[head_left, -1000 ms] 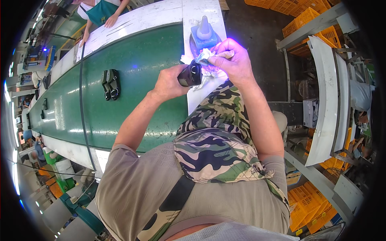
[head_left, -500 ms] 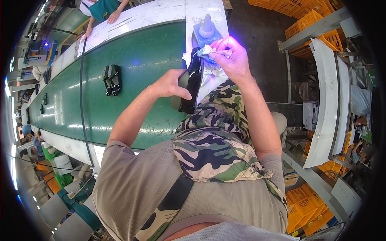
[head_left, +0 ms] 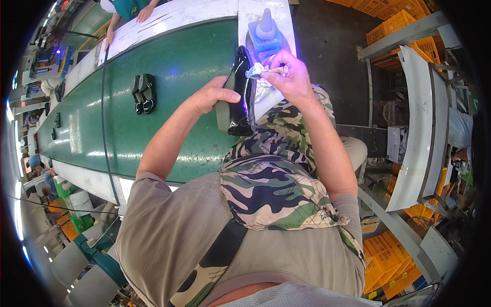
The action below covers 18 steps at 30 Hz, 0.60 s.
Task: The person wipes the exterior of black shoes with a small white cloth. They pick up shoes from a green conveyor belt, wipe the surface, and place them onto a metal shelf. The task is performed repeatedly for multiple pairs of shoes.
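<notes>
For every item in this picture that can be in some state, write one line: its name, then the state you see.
Black shoe: held on edge above the belt by the left hand.
Right hand: fingers pinched on a small brush at the shoe.
Pair of black shoes: lying side by side on the green conveyor belt.
Blue stand: upright.

A shoe factory: green conveyor belt [head_left: 169, 77], orange crates [head_left: 394, 23].

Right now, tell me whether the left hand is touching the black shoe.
Touching. The head view shows the left hand wrapped around the glossy black shoe.
</notes>
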Each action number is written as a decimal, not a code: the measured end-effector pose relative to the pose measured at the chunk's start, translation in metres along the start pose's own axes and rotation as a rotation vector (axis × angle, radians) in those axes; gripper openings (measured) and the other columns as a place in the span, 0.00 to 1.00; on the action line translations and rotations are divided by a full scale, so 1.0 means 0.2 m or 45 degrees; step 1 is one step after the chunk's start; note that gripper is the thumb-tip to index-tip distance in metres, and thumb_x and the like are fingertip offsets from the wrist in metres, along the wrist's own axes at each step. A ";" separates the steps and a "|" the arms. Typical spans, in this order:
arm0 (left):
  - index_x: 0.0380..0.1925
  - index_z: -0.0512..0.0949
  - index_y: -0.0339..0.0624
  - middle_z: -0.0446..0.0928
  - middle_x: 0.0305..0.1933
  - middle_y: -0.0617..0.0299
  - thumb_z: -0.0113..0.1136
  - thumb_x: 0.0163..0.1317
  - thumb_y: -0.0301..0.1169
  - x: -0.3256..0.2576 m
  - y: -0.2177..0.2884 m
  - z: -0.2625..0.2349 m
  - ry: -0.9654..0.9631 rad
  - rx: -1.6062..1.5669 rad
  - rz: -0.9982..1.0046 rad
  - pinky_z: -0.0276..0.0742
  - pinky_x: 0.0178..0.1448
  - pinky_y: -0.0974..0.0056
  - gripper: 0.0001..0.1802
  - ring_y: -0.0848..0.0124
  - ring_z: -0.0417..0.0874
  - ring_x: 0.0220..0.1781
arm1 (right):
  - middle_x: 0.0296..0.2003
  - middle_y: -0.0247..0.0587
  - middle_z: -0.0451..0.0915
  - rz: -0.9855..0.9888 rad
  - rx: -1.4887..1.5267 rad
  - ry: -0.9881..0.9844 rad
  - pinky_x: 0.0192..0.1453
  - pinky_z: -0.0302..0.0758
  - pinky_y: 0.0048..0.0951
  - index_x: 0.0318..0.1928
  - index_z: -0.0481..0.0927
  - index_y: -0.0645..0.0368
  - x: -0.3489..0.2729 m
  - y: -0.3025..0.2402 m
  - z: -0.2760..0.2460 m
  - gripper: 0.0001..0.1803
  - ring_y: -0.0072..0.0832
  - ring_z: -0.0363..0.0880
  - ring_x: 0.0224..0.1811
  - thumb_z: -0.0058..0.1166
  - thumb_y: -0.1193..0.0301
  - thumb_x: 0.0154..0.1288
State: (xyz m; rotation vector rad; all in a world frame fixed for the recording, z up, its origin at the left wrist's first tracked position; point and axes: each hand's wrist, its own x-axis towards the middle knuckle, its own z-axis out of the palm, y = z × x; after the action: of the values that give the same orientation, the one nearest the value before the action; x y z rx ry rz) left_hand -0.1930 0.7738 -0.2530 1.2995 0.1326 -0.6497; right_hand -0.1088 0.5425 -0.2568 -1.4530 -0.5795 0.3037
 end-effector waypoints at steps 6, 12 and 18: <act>0.55 0.72 0.29 0.81 0.47 0.51 0.69 0.46 0.41 0.03 -0.07 -0.06 0.155 -0.154 -0.036 0.80 0.54 0.62 0.38 0.65 0.85 0.45 | 0.34 0.36 0.78 0.045 -0.001 -0.031 0.44 0.73 0.27 0.32 0.73 0.60 -0.04 0.06 0.03 0.12 0.22 0.74 0.40 0.67 0.77 0.55; 0.51 0.76 0.31 0.82 0.44 0.52 0.67 0.53 0.39 0.05 -0.09 -0.09 0.147 -0.334 -0.062 0.82 0.50 0.60 0.28 0.64 0.86 0.42 | 0.33 0.32 0.75 0.190 0.076 -0.114 0.41 0.68 0.23 0.30 0.72 0.58 -0.07 -0.02 0.04 0.13 0.19 0.70 0.36 0.67 0.79 0.55; 0.50 0.77 0.34 0.83 0.45 0.53 0.65 0.58 0.41 0.07 -0.12 -0.11 0.160 -0.484 -0.164 0.82 0.51 0.57 0.25 0.64 0.86 0.42 | 0.32 0.30 0.73 0.122 0.055 -0.152 0.38 0.65 0.21 0.30 0.72 0.58 -0.09 -0.01 0.03 0.13 0.17 0.66 0.34 0.67 0.79 0.55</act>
State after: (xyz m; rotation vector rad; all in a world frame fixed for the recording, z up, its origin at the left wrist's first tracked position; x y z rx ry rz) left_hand -0.1881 0.7865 -0.2871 0.9683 0.4261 -0.6168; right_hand -0.1264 0.5378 -0.2572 -1.4302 -0.5965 0.4782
